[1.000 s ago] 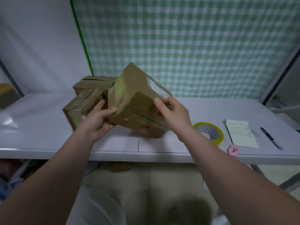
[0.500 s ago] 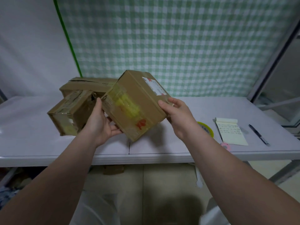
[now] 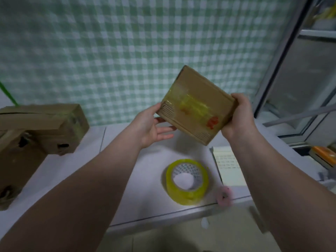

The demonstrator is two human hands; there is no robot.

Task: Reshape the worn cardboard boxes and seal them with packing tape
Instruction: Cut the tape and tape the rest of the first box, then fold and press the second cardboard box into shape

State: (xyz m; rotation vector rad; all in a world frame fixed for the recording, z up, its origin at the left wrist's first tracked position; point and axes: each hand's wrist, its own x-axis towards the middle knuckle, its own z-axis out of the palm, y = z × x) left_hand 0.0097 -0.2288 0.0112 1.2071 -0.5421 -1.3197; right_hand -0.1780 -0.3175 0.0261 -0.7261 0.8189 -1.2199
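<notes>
A small brown cardboard box (image 3: 197, 106) with yellowish tape and red marks on its near face is held tilted in the air above the white table (image 3: 116, 157). My right hand (image 3: 238, 117) grips its right corner with curled fingers. My left hand (image 3: 152, 128) is under the box's left corner, fingers straight, the thumb touching the edge. A roll of yellow packing tape (image 3: 187, 181) lies flat on the table below the box. Two worn cardboard boxes (image 3: 41, 128) stand stacked at the left.
A lined notepad (image 3: 228, 164) lies right of the tape roll, and a small pink round thing (image 3: 223, 195) sits at the table's front edge. A green checked cloth (image 3: 127, 51) hangs behind. A metal window frame (image 3: 283, 57) stands at the right.
The small box has been carried from beside the stacked boxes to the right and higher, over the tape roll. My view has swung right and moved closer to the table.
</notes>
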